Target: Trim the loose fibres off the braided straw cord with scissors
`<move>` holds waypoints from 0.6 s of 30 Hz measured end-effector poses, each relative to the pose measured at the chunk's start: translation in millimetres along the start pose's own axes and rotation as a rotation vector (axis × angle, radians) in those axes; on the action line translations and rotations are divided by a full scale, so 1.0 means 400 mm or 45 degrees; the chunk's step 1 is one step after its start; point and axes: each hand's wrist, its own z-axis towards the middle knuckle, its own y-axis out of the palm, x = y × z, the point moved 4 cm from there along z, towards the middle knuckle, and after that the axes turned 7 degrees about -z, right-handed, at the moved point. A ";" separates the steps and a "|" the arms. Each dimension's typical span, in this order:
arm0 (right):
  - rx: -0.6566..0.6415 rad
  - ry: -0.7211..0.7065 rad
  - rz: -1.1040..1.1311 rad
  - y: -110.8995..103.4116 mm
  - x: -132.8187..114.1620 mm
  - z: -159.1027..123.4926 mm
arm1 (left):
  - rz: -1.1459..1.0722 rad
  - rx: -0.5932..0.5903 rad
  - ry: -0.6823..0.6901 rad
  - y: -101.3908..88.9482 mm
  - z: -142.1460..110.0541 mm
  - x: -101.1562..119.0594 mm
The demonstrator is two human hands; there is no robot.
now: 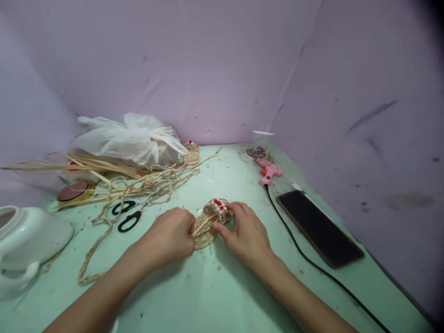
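Observation:
A small slipper-shaped piece of braided straw (205, 230) lies on the table in front of me, its raised band set with red and white beads. My left hand (175, 235) is closed at the piece's left edge, pinching it; the fingertips are mostly hidden. From the other side, my right hand (245, 231) grips the beaded band, with the thumb in front and the fingers behind. Left of my hands, black-handled scissors (129, 221) lie partly under a long braided straw cord (106, 217).
A knotted white plastic bag (133, 141) stands at the back, near a second beaded straw piece (191, 155) and loose straw strips (100, 166). A white ceramic pot (38, 233) lies at left. At right are a pink glue gun (268, 171), its black cable (298, 247) and a phone (319, 229).

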 end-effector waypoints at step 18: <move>0.164 0.269 0.527 -0.002 0.195 0.525 | -0.121 0.338 -0.232 -0.157 -0.043 -0.073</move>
